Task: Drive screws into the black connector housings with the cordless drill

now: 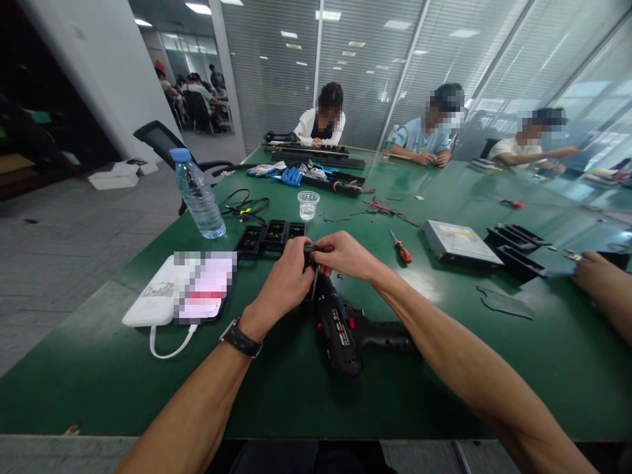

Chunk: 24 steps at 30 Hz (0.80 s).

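water bottle (pixel 198 195), plastic cup (pixel 308 205), red screwdriver (pixel 401 248), disc drive (pixel 457 242) (silver top), power bank (pixel 155 295)

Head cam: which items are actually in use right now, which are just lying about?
In use: left hand and right hand pinching a small dark part over the power drill.

Lying about: water bottle, plastic cup, screwdriver, optical drive, white power bank.

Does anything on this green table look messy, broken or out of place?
Nothing looks spilled or broken. The power drill lies on its side beneath both hands, and loose wire scraps and cables are scattered over the table. The water bottle and plastic cup stand upright.
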Each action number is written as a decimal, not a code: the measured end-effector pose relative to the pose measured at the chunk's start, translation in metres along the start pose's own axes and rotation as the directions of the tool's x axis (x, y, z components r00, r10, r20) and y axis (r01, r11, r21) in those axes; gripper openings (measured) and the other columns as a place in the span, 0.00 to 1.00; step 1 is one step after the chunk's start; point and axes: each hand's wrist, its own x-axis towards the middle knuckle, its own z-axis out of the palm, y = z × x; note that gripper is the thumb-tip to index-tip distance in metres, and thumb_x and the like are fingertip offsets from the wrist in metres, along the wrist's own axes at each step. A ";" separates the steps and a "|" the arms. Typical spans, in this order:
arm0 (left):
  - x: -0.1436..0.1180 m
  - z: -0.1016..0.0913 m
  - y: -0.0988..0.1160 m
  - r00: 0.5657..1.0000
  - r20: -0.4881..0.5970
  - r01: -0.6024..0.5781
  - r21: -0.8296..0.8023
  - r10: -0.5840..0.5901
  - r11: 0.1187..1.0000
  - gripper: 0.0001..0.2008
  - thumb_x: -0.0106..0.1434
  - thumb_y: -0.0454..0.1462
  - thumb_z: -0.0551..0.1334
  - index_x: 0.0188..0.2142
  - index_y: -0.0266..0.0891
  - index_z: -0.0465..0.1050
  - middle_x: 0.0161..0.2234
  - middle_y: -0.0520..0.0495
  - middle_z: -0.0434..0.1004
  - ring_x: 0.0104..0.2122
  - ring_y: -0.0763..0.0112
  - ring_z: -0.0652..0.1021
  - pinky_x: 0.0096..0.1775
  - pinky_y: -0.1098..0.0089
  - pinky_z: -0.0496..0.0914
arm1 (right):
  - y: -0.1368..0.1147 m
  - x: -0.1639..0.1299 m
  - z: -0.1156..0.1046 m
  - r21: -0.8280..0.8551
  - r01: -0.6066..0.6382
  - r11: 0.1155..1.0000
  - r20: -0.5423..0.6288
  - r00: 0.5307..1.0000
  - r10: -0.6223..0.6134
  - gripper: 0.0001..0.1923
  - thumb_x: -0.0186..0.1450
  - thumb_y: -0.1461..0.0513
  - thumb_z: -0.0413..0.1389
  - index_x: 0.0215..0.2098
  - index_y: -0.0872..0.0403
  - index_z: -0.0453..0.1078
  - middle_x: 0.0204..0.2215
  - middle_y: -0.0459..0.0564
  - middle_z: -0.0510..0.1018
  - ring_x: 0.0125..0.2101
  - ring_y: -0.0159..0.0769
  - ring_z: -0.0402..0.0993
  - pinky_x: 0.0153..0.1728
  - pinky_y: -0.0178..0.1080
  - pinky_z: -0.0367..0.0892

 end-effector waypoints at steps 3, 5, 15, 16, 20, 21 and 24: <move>0.001 0.000 -0.001 1.000 -0.002 -0.011 0.039 0.011 0.999 0.18 0.70 0.31 0.62 0.58 0.44 0.67 0.58 0.36 0.77 0.60 0.48 0.81 0.63 0.47 0.76 | 0.002 -0.001 -0.003 0.007 0.038 0.999 0.012 0.999 -0.038 0.10 0.71 0.64 0.62 0.31 0.54 0.80 0.22 0.44 0.80 0.23 0.31 0.76 0.27 0.32 0.70; 0.002 -0.002 -0.001 1.000 -0.002 -0.014 0.061 0.015 0.998 0.17 0.71 0.32 0.63 0.57 0.44 0.66 0.57 0.36 0.77 0.58 0.48 0.81 0.61 0.47 0.76 | 0.002 -0.001 -0.005 0.018 0.053 0.998 0.018 0.998 -0.053 0.11 0.72 0.63 0.60 0.32 0.54 0.80 0.23 0.44 0.80 0.24 0.32 0.77 0.28 0.33 0.70; 0.003 0.000 -0.007 0.997 -0.065 -0.045 0.083 0.050 0.996 0.19 0.69 0.30 0.61 0.58 0.45 0.68 0.58 0.38 0.77 0.59 0.51 0.81 0.62 0.49 0.76 | 0.006 0.000 -0.003 0.080 0.090 0.993 0.004 0.996 -0.090 0.06 0.71 0.65 0.61 0.38 0.54 0.82 0.26 0.44 0.81 0.25 0.32 0.78 0.29 0.34 0.72; 0.003 0.000 -0.007 0.995 -0.079 -0.052 0.082 0.059 0.995 0.20 0.69 0.30 0.61 0.58 0.45 0.69 0.58 0.39 0.76 0.59 0.51 0.80 0.62 0.49 0.76 | 0.008 0.000 -0.001 0.086 0.093 0.992 -0.001 0.996 -0.094 0.06 0.71 0.65 0.61 0.39 0.54 0.82 0.27 0.44 0.82 0.26 0.32 0.78 0.30 0.34 0.73; 0.003 -0.001 -0.006 0.989 -0.120 -0.072 0.086 0.082 0.994 0.19 0.70 0.30 0.61 0.58 0.45 0.70 0.58 0.39 0.76 0.59 0.51 0.80 0.62 0.51 0.76 | 0.013 0.001 0.006 0.095 0.111 0.989 -0.034 0.993 -0.109 0.09 0.70 0.66 0.63 0.48 0.54 0.82 0.31 0.45 0.83 0.28 0.33 0.79 0.30 0.34 0.73; 0.003 -0.001 -0.005 0.989 -0.125 -0.071 0.084 0.081 0.994 0.18 0.70 0.30 0.61 0.57 0.45 0.70 0.58 0.39 0.76 0.59 0.51 0.80 0.62 0.51 0.76 | 0.015 0.002 0.009 0.086 0.116 0.990 -0.050 0.992 -0.112 0.12 0.69 0.66 0.63 0.50 0.55 0.81 0.31 0.44 0.83 0.28 0.33 0.78 0.30 0.34 0.73; 0.003 0.001 -0.004 0.990 -0.135 -0.044 0.045 0.050 0.998 0.16 0.71 0.32 0.62 0.57 0.44 0.70 0.57 0.38 0.77 0.59 0.50 0.80 0.62 0.50 0.76 | 0.019 0.004 0.015 0.036 0.130 0.991 -0.111 0.986 -0.126 0.18 0.64 0.68 0.64 0.52 0.55 0.81 0.33 0.44 0.83 0.31 0.34 0.77 0.31 0.34 0.69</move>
